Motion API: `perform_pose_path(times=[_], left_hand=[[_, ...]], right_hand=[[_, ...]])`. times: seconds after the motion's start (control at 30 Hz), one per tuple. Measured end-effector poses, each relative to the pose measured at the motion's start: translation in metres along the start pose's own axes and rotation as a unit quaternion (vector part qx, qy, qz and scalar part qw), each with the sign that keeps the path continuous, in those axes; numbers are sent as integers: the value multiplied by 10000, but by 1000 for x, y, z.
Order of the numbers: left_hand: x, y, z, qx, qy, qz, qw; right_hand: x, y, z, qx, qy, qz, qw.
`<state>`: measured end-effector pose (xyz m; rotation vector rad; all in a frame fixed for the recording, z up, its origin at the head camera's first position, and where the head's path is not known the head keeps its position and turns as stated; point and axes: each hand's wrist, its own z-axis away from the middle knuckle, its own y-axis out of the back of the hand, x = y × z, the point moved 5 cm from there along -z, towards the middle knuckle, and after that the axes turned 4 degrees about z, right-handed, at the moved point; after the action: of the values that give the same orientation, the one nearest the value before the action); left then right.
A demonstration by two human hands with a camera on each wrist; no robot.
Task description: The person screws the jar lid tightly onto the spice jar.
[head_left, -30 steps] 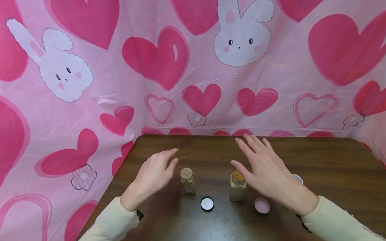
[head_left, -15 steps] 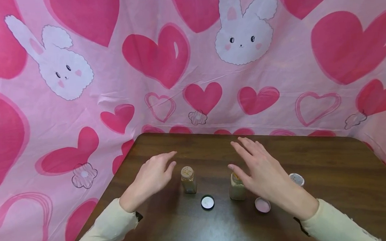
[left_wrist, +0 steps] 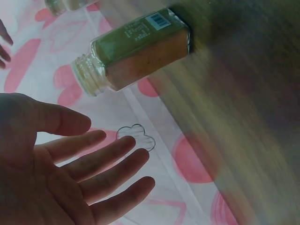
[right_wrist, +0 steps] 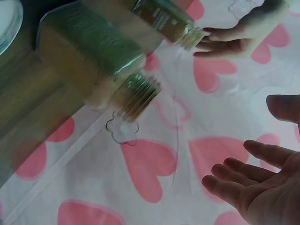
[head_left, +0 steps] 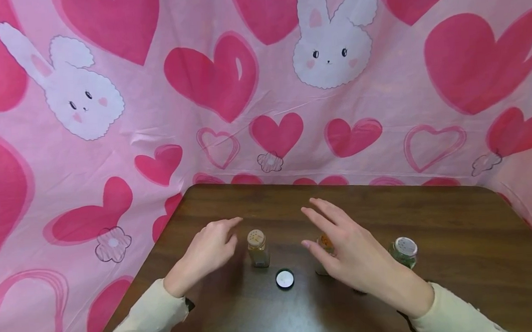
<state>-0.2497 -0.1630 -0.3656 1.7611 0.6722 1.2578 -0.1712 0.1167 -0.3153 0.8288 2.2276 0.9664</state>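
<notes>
Just left of a glass spice jar (head_left: 259, 255) with a perforated top, my left hand (head_left: 205, 252) hovers with fingers extended, apart from the glass. The left wrist view shows the same jar (left_wrist: 140, 51), filled with brownish powder, beyond the open palm (left_wrist: 51, 173). My right hand (head_left: 356, 254) is spread over the right side of a second spice jar (head_left: 325, 243) with an orange top, hiding much of it. In the right wrist view, this jar (right_wrist: 89, 56) stands apart from the fingers (right_wrist: 229, 178). Neither hand holds anything.
A dark-rimmed cap (head_left: 284, 279) with a white inside lies between the two jars. A third jar (head_left: 405, 251) with a perforated top and green contents stands right of my right hand. The brown wooden table (head_left: 468, 235) backs onto a pink heart-patterned cloth (head_left: 262, 101).
My right hand has drifted left and slightly toward me, covering more of the middle jar and the pink cap. The third jar has come into view. The left hand has dipped a little.
</notes>
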Motion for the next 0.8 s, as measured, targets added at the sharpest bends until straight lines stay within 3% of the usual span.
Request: perform_pose_path(times=[0.23, 0.5, 0.8], left_hand=[[-2, -6, -1, -303, 171, 187, 9992], [-5, -16, 1, -691, 323, 335, 9965], [-11, -22, 0, -787, 345, 609, 9944]], right_hand=[[-12, -6, 3, 3, 76, -206, 9998], [-19, -19, 9, -267, -102, -324, 9991], [-19, -33, 14, -428, -156, -321, 9984]])
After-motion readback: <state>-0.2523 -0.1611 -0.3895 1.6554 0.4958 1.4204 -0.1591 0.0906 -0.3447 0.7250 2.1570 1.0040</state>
